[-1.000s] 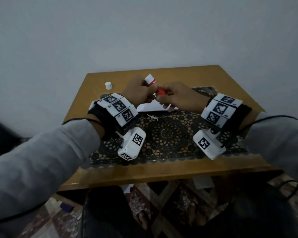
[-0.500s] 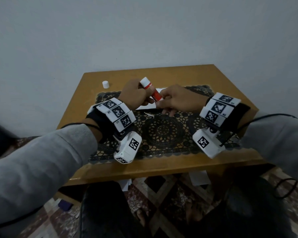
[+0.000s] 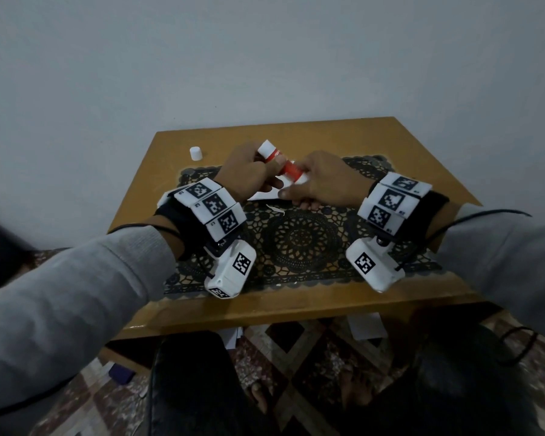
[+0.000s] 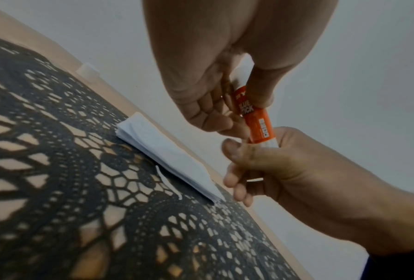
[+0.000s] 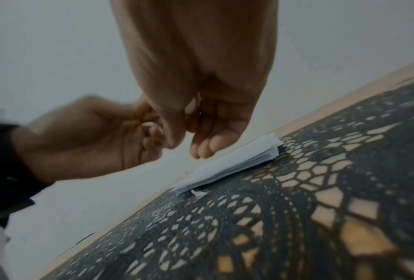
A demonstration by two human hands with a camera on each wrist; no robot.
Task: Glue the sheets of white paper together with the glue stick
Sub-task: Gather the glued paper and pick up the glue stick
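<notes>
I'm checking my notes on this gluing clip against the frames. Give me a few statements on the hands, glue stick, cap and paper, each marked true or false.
1. Both hands hold the glue stick. True.
2. The white cap is on the stick. False: it stands on the table, apart to the left.
3. The paper stack lies on the lace mat. True.
4. The left hand presses the paper. False: it grips the stick above it, as does the right hand.

Head: looks forward and down from above the table (image 3: 296, 127), taking in both forearms, wall behind.
Left wrist: close under the left hand (image 4: 215, 75), low over the mat (image 4: 81, 189), facing the wall.
Right wrist: close under the right hand (image 5: 201, 75), equally low.
Shared: both hands, paper (image 4: 162, 151), mat.
</notes>
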